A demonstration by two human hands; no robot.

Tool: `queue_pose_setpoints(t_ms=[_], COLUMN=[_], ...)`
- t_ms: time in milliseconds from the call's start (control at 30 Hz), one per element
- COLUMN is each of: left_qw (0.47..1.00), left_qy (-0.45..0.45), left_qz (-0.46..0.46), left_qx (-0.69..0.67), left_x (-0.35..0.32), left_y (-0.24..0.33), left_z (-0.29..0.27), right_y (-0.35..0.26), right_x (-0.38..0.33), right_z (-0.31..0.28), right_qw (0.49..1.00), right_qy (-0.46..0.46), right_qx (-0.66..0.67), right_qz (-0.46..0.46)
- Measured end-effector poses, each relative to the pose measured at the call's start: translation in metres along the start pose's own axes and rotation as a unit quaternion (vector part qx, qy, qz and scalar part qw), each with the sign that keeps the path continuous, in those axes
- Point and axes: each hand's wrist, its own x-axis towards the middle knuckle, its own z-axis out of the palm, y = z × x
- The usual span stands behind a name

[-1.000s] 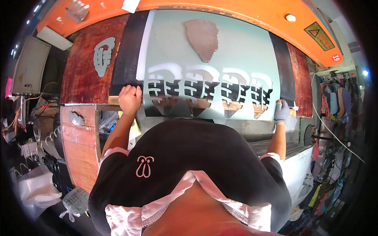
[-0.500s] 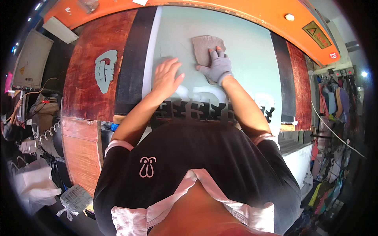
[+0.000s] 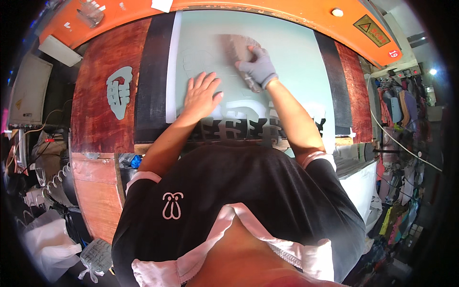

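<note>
A pale grey-green sheet (image 3: 291,57) lies across the dark work surface, with faint cut outlines left of its middle. My left hand (image 3: 202,94) rests flat on it, fingers stretched out and holding nothing. In a grey fingerless glove, my right hand (image 3: 260,69) grips a grey-brown cutting die (image 3: 241,45), its thumb and fingers around the edge. The die is tilted up, its left side smeared by motion; its underside is hidden. Shaped cut-out gaps (image 3: 239,128) run along the sheet's near edge, where the dark surface shows through.
A cut piece (image 3: 118,93) of pale sheet lies on the reddish-brown board (image 3: 91,112) at left. An orange machine beam (image 3: 277,14) spans the far side. Hanging cloth-like pieces (image 3: 399,105) crowd the right, and plastic bags (image 3: 50,246) lie at lower left.
The cutting die has gone from lying nearly flat to tilted on edge, with my right hand now gripping it. My left hand has settled flat on the sheet. The whole view has shifted slightly.
</note>
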Motion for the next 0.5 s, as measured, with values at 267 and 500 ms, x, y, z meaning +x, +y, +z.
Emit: queue_pose_setpoints(t_ms=[267, 500], left_qw=[1.0, 1.0], left_qy=[0.001, 0.008], left_qz=[-0.007, -0.004], left_qx=[-0.011, -0.01], left_x=[-0.003, 0.0], left_y=[0.001, -0.001], left_z=[-0.005, -0.001], right_y=[0.041, 0.061], right_x=[-0.005, -0.016], right_z=[-0.059, -0.057], right_qw=[0.996, 0.951], right_qy=[0.047, 0.032], right_qx=[-0.068, -0.306], right_qz=[0.015, 0.006])
